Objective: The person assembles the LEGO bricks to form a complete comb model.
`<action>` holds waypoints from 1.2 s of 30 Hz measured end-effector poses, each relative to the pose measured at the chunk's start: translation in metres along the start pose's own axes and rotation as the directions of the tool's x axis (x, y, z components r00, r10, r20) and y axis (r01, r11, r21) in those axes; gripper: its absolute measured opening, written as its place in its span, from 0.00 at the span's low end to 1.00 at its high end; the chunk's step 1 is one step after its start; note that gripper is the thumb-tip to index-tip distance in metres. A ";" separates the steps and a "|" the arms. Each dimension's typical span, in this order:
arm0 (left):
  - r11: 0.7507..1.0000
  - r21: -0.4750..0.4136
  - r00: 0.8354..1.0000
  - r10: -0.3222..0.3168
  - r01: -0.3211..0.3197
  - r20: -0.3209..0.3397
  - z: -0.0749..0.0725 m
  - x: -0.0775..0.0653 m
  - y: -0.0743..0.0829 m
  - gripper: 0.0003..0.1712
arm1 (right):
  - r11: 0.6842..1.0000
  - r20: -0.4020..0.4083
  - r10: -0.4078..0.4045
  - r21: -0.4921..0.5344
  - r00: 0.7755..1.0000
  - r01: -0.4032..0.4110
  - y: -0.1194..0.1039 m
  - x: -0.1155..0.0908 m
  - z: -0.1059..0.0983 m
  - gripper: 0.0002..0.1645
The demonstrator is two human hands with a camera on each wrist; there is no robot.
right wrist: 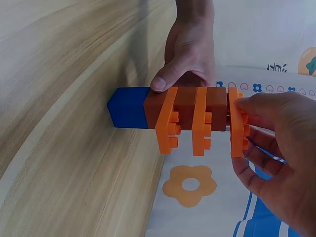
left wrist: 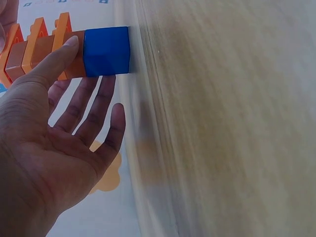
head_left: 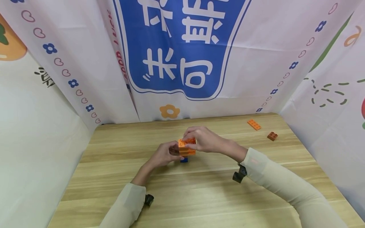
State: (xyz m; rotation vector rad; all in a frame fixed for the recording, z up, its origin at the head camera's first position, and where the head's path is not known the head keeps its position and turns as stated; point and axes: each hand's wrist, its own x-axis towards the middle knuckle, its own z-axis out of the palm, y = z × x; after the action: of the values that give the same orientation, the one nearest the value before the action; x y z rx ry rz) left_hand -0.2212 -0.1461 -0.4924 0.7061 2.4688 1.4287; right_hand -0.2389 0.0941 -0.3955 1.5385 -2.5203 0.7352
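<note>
A tower of toy building bricks stands on the table, with a blue brick [right wrist: 129,107] at its foot. Above that, brown bricks [right wrist: 185,104] alternate with orange studded plates [right wrist: 199,121], which jut out to one side. My right hand [head_left: 203,139] pinches the topmost orange plate [right wrist: 237,126] between thumb and fingers; a thin gap shows between this plate and the brown brick under it. Lower down, my left hand [head_left: 163,154] steadies the tower, thumb on the lowest brown brick [left wrist: 75,61] just above the blue brick, its other fingers behind, partly hidden.
At the back right of the wooden table [head_left: 216,193] lie a loose orange plate [head_left: 254,124] and a small brown brick [head_left: 272,136]. Printed white cloth [head_left: 256,63] hangs behind the table and along its sides.
</note>
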 end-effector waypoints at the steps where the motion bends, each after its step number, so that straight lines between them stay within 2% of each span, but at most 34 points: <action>1: 1.000 0.001 1.000 0.000 0.000 0.001 0.000 0.000 0.000 0.18 | 1.000 0.000 0.002 0.004 1.000 -0.002 0.000 0.000 0.000 0.10; 22: 1.000 0.027 1.000 -0.012 0.012 -0.005 0.000 0.003 -0.003 0.18 | 0.991 0.050 0.106 0.071 0.993 -0.110 -0.001 0.003 -0.001 0.12; 36: 0.999 0.033 1.000 -0.016 0.016 -0.002 -0.001 0.004 -0.003 0.17 | 0.995 -0.026 0.059 0.079 0.998 -0.056 0.006 -0.003 0.007 0.11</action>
State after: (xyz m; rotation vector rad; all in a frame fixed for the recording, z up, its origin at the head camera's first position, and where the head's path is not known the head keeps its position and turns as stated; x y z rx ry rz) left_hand -0.2258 -0.1465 -0.4937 0.6902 2.4989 1.3865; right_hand -0.2419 0.0961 -0.4046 1.4728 -2.5541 0.8666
